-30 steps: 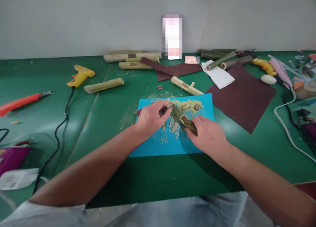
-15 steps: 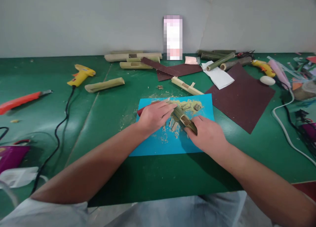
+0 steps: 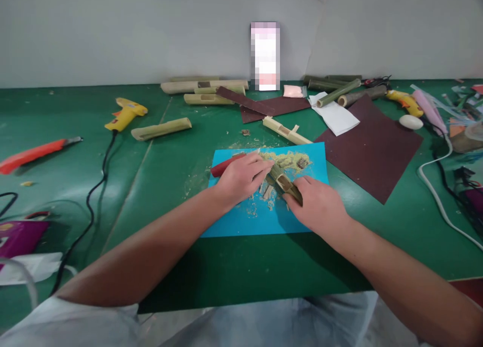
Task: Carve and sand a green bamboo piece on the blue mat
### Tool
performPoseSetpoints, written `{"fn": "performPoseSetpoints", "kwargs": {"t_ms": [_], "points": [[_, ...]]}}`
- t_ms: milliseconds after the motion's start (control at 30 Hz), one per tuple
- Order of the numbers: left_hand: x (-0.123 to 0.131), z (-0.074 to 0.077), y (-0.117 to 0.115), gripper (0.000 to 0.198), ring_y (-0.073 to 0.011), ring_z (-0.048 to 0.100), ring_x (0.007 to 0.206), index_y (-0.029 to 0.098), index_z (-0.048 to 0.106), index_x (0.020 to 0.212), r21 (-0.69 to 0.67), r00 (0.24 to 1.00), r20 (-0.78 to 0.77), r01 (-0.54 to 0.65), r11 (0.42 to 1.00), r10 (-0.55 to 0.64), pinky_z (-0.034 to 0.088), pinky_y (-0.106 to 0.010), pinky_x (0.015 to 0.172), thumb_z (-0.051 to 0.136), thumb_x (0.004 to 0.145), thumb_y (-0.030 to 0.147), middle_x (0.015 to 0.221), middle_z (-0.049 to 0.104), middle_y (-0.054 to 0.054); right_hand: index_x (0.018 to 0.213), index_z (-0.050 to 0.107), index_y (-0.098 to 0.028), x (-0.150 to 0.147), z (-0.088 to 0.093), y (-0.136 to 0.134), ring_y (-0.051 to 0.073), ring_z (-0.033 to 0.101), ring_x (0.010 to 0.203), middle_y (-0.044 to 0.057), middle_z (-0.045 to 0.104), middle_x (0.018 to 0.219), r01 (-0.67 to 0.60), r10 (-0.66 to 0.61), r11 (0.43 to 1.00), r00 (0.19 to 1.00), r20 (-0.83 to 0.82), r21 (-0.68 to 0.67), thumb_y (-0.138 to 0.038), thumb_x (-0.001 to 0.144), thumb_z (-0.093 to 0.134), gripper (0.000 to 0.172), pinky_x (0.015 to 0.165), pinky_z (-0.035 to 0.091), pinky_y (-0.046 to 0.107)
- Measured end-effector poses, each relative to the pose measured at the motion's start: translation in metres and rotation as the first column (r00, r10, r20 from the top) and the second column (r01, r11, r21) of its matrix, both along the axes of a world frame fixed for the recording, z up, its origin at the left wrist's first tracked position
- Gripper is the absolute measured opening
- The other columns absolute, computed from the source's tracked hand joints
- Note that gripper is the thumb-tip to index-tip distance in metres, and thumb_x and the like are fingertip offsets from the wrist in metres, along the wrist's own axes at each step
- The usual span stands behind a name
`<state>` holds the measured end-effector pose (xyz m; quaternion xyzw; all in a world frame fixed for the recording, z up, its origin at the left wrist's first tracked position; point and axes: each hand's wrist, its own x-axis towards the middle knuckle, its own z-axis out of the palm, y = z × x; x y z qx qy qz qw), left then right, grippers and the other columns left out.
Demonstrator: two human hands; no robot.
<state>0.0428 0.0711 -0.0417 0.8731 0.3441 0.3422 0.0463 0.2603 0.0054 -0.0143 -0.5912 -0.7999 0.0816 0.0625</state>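
A greenish bamboo tube (image 3: 286, 182) with a rectangular opening cut in its side slants over a blue sheet (image 3: 226, 226). My right hand (image 3: 319, 202) grips its lower end, thumb and fingers wrapped round it. At the upper end, my left hand (image 3: 243, 177) is closed against the tube with its fingers bent over it. Whether anything thin lies under those fingers is hidden. A red handle (image 3: 226, 166) rests on the sheet beside my left hand, its other end covered. Pale shavings (image 3: 290, 159) and wood chips (image 3: 268, 192) surround the tube.
Behind the sheet lies another cut bamboo piece (image 3: 289, 130). Brown sandpaper (image 3: 372, 145) is at right, a white paper (image 3: 335, 118) beside it. A yellow glue gun (image 3: 126, 114), a half bamboo (image 3: 162, 129) and a red-handled cutter (image 3: 35, 155) lie left. A phone (image 3: 265, 57) leans on the wall.
My left hand has shifted slightly right and down along the tube, showing more of the red handle. My right hand keeps its grip. The view has moved slightly.
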Motion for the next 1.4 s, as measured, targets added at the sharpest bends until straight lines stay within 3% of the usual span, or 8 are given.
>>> {"fn": "performPoseSetpoints", "kwargs": {"t_ms": [500, 633, 700, 800, 933, 1033, 1167, 1400], "points": [[-0.004, -0.002, -0.001, 0.021, -0.0165, 0.069, 0.085, 0.018, 0.072, 0.111, -0.145, 0.997, 0.057, -0.036, 0.989, 0.045, 0.056, -0.030, 0.078, 0.063, 0.094, 0.027, 0.095, 0.075, -0.005, 0.087, 0.060, -0.018, 0.000, 0.000, 0.000, 0.018, 0.058, 0.074, 0.005, 0.065, 0.086, -0.008, 0.008, 1.000, 1.000, 0.003, -0.003, -0.040, 0.094, 0.055, 0.024, 0.057, 0.023, 0.033], [0.003, 0.001, 0.000, 0.023, -0.0154, 0.066, 0.079, 0.017, 0.074, 0.096, -0.107, 0.995, 0.052, -0.076, 0.991, 0.082, 0.054, -0.029, 0.076, 0.053, 0.100, 0.027, 0.082, 0.072, -0.004, 0.087, 0.061, -0.018, -0.001, -0.001, 0.000, 0.018, 0.058, 0.073, 0.005, 0.065, 0.086, -0.011, 0.011, 1.000, 1.000, -0.005, 0.009, -0.040, 0.094, 0.056, 0.024, 0.057, 0.023, 0.033], [0.007, 0.001, -0.002, 0.026, -0.0154, 0.065, 0.077, 0.016, 0.073, 0.092, -0.094, 0.999, 0.023, -0.027, 0.995, 0.029, 0.053, -0.029, 0.074, 0.051, 0.101, 0.026, 0.078, 0.069, -0.004, 0.087, 0.061, -0.018, -0.001, -0.002, 0.001, 0.018, 0.059, 0.074, 0.005, 0.065, 0.086, -0.011, 0.011, 1.000, 1.000, -0.006, 0.009, -0.041, 0.094, 0.055, 0.025, 0.058, 0.024, 0.033], [0.009, 0.001, -0.003, 0.026, -0.0148, 0.064, 0.076, 0.016, 0.072, 0.097, -0.076, 0.996, -0.019, 0.081, 0.994, -0.083, 0.053, -0.028, 0.071, 0.049, 0.102, 0.026, 0.080, 0.068, -0.004, 0.087, 0.062, -0.017, -0.002, -0.001, 0.001, 0.018, 0.059, 0.074, 0.006, 0.066, 0.086, -0.009, 0.009, 1.000, 1.000, 0.002, 0.007, -0.041, 0.095, 0.054, 0.026, 0.058, 0.024, 0.033], [0.007, 0.000, -0.004, 0.027, -0.0172, 0.065, 0.079, 0.015, 0.071, 0.100, 0.000, 0.998, -0.023, 0.056, 0.998, -0.056, 0.055, -0.031, 0.073, 0.047, 0.102, 0.026, 0.081, 0.069, -0.005, 0.087, 0.062, -0.017, -0.003, 0.000, 0.000, 0.019, 0.060, 0.074, 0.006, 0.066, 0.086, -0.004, 0.004, 0.999, 1.000, 0.011, 0.036, -0.041, 0.095, 0.054, 0.027, 0.058, 0.025, 0.033], [0.006, -0.001, -0.004, 0.028, -0.0172, 0.066, 0.078, 0.013, 0.070, 0.108, -0.031, 0.996, -0.036, 0.081, 0.996, -0.082, 0.056, -0.031, 0.071, 0.046, 0.103, 0.026, 0.083, 0.069, -0.007, 0.085, 0.062, -0.018, -0.003, 0.000, -0.001, 0.019, 0.060, 0.072, 0.006, 0.066, 0.084, 0.003, -0.004, 0.999, 1.000, 0.020, 0.041, -0.041, 0.095, 0.053, 0.027, 0.058, 0.025, 0.033], [0.007, -0.003, -0.003, 0.030, -0.0178, 0.065, 0.079, 0.015, 0.071, 0.100, 0.005, 0.997, -0.041, 0.059, 0.998, -0.059, 0.056, -0.033, 0.074, 0.044, 0.103, 0.026, 0.082, 0.068, -0.006, 0.084, 0.063, -0.018, -0.004, 0.000, -0.001, 0.019, 0.060, 0.072, 0.006, 0.066, 0.083, 0.008, -0.010, 0.999, 0.999, 0.033, 0.039, -0.042, 0.095, 0.051, 0.028, 0.057, 0.025, 0.033], [0.007, -0.003, -0.005, 0.030, -0.0177, 0.065, 0.080, 0.015, 0.070, 0.105, 0.005, 0.996, -0.073, 0.049, 0.999, -0.048, 0.055, -0.031, 0.073, 0.042, 0.103, 0.027, 0.083, 0.067, -0.006, 0.085, 0.063, -0.018, -0.005, 0.001, -0.003, 0.020, 0.061, 0.073, 0.007, 0.066, 0.083, 0.005, -0.008, 0.999, 0.999, 0.050, 0.051, -0.042, 0.095, 0.052, 0.028, 0.058, 0.026, 0.033]]}}
